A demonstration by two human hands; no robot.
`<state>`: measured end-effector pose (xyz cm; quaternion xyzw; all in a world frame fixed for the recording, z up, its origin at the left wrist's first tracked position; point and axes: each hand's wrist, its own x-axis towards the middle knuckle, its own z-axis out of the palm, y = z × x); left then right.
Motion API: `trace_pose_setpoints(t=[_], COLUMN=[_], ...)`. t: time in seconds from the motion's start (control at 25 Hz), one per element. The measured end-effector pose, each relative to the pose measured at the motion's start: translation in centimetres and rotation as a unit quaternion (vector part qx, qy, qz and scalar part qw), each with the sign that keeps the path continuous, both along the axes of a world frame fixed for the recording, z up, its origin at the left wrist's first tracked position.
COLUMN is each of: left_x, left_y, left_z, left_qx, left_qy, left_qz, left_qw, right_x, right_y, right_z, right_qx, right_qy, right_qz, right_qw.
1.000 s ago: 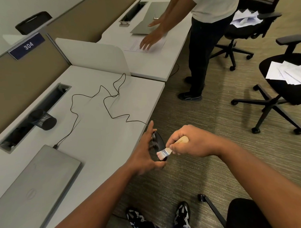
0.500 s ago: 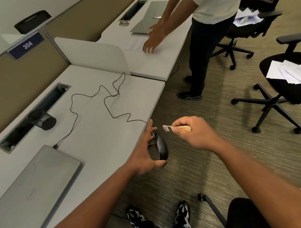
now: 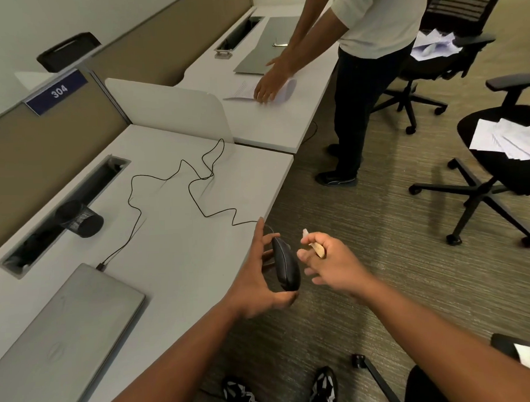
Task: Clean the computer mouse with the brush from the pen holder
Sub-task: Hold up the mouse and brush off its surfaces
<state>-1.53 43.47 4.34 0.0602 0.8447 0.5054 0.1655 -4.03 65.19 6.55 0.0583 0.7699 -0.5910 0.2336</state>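
Observation:
My left hand (image 3: 256, 284) grips a black wired computer mouse (image 3: 285, 264), held on edge just off the front edge of the white desk (image 3: 181, 252). Its thin black cable (image 3: 197, 185) snakes back across the desk to the grey laptop (image 3: 61, 337). My right hand (image 3: 332, 264) is just right of the mouse and holds a small brush (image 3: 315, 245) with a wooden handle; its pale bristle tip points up and away from the mouse, clear of it. A black mesh pen holder (image 3: 79, 219) lies tipped on its side by the desk's cable slot.
Another person (image 3: 370, 61) stands at the neighbouring desk with a hand on papers (image 3: 242, 92). Two black office chairs (image 3: 497, 168) with loose papers stand on the carpet to the right. A white divider (image 3: 167, 109) separates the desks. My shoes (image 3: 323, 388) show below.
The brush went from touching the mouse to being lifted away to its right. My right hand's lower fingers have loosened and spread. The left hand kept the mouse nearly still.

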Motion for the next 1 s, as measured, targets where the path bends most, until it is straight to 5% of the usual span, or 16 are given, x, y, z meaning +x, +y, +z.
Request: trace_pose_setpoints(t=[0.4,1.0], left_x=[0.5,0.5], left_y=[0.1,0.5], left_z=[-0.2,0.6], left_qx=[0.019,0.048], left_qy=[-0.03,-0.047], left_qz=[-0.008,0.02], left_qw=[0.999,0.998], right_x=[0.1,0.9], right_y=[-0.7,-0.9], right_z=[-1.0,-1.6], right_qx=[-0.126,-0.056], right_qy=[-0.074,-0.005], right_qz=[-0.058,-0.089], right_qw=[0.988,0.994])
